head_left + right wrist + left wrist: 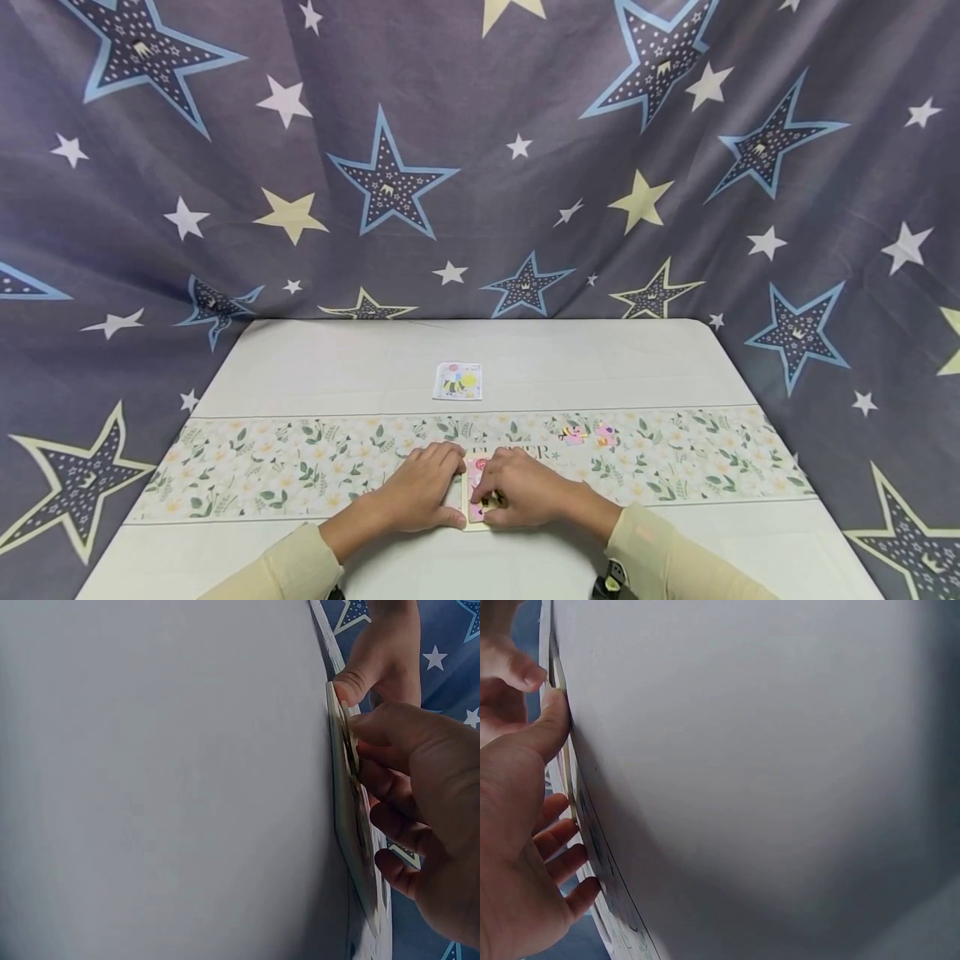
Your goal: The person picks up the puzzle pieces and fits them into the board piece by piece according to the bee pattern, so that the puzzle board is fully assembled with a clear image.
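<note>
A small cream puzzle board [474, 527] lies flat near the table's front, with a pink bee picture partly filling it. My left hand [423, 487] grips the board along its left side, thumb at the near corner and fingers towards the far edge. With thumb and fingertips, my right hand [525, 489] pinches a thin puzzle piece [349, 742], tilted low over the board. Bent fingers hide much of the bee picture. Two loose pink puzzle pieces [573, 436] lie beyond my right hand on the floral band.
Farther back on the white table [337, 367] lies a square card [458, 382] with a bee and a yellow round shape. A floral strip [247, 467] crosses the table. Behind it hangs a star-patterned curtain [450, 133].
</note>
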Tool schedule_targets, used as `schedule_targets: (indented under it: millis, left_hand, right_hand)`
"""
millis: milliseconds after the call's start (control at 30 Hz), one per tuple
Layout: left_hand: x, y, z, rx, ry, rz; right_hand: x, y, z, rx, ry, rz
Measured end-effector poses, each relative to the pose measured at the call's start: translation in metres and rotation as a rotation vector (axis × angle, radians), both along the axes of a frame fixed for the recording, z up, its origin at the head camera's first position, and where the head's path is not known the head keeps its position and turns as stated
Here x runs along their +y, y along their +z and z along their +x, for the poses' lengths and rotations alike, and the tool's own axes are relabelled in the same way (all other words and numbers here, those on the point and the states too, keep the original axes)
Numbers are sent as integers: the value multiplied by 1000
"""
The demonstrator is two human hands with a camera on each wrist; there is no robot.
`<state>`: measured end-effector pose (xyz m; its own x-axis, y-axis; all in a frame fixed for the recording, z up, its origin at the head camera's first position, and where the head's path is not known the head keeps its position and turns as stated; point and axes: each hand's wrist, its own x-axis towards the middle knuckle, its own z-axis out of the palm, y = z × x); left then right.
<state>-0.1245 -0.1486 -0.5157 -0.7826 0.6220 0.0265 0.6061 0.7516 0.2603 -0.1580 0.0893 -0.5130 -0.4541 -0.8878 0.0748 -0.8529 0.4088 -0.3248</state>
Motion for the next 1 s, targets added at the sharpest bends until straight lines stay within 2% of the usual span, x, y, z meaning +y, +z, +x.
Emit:
schedule_targets:
  millis: [167, 567, 833, 1000]
  left_hand:
    - [0, -1, 0, 1, 0, -4]
    - [1, 2, 0, 6, 1, -9]
    - [-1, 1, -1, 0, 5, -12]
    - [0, 0, -1, -13, 5, -7]
  right_hand:
    - [-1, -1, 1, 17, -8, -2]
    - [0, 1, 1, -27, -34, 32]
    - [0, 1, -3, 27, 17, 44]
    - [4, -1, -4, -8, 27, 51]
